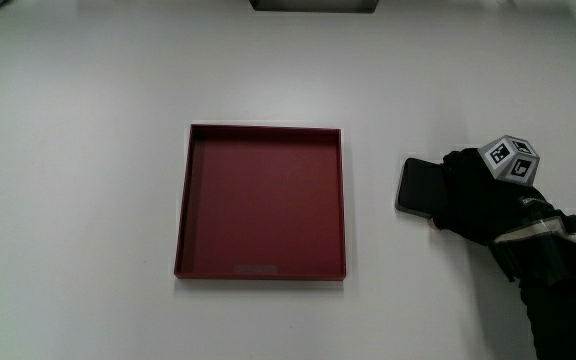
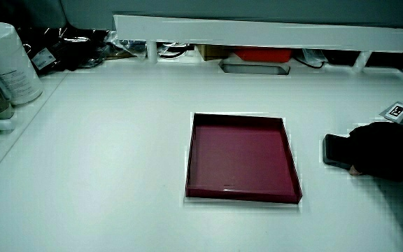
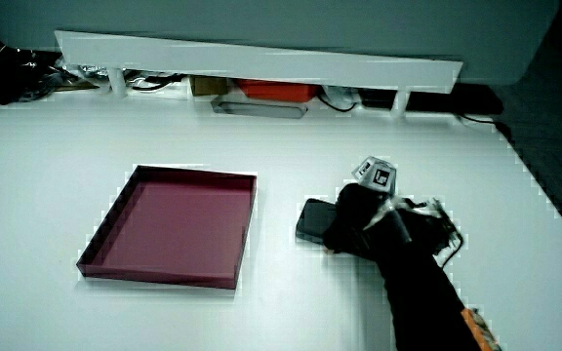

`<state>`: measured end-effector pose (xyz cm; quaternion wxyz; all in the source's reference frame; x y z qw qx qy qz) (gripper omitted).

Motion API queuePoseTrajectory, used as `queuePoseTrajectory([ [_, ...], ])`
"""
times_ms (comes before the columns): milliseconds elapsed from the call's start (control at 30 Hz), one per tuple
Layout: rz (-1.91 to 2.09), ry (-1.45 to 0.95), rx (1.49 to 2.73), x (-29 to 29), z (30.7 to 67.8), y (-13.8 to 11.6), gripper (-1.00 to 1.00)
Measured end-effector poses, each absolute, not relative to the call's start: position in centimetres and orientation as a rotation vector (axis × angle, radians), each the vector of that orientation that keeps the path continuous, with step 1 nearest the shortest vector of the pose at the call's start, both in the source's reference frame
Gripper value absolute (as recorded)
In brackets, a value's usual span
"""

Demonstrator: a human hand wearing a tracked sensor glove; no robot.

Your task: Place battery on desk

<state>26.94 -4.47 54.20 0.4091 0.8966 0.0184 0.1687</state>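
A flat black battery [image 1: 418,185] lies on the white table beside the empty dark red tray [image 1: 183,215], outside it. The hand [image 1: 478,205] rests over the battery's end that is farther from the tray, fingers curled around it, with a thumb tip at its nearer edge. The patterned cube [image 1: 509,158] sits on the hand's back. In both side views the battery [image 2: 336,150] [image 3: 315,218] shows flat on the table between the tray [image 2: 189,161] [image 3: 105,229] and the hand [image 2: 383,150] [image 3: 359,224]. The covered end is hidden.
A low white partition [image 2: 257,33] runs along the table's edge farthest from the person, with a grey tray [image 2: 254,67] and cables under it. A white cylindrical container [image 2: 5,63] stands at the table's side edge.
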Motion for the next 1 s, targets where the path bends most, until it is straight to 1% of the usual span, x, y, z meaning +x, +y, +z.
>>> queuePoseTrajectory([
  [67,0.423,0.041,2.271,26.7,53.8,-4.5,-0.08],
  [167,0.406,0.058,2.240,27.0,54.6,-4.6,-0.21],
  [433,0.354,0.036,2.222,26.6,54.3,-4.4,-0.54],
  [500,0.326,0.025,2.197,26.6,54.2,-4.3,-0.62],
  [567,0.293,0.010,2.220,26.7,53.7,-4.2,-0.71],
  [700,0.225,-0.045,2.274,26.9,51.6,-5.1,-0.88],
  [733,0.189,-0.046,2.330,26.7,50.1,-5.4,-0.92],
  [767,0.152,-0.045,2.329,27.4,50.4,-5.8,-0.96],
  [800,0.213,-0.062,2.328,26.8,48.0,-6.1,-1.00],
  [833,0.178,-0.036,2.322,27.7,48.3,-6.5,-1.00],
  [900,0.040,0.000,2.402,28.2,47.1,-7.2,-1.00],
  [1000,0.076,0.008,2.337,27.9,44.7,-7.9,-1.00],
])
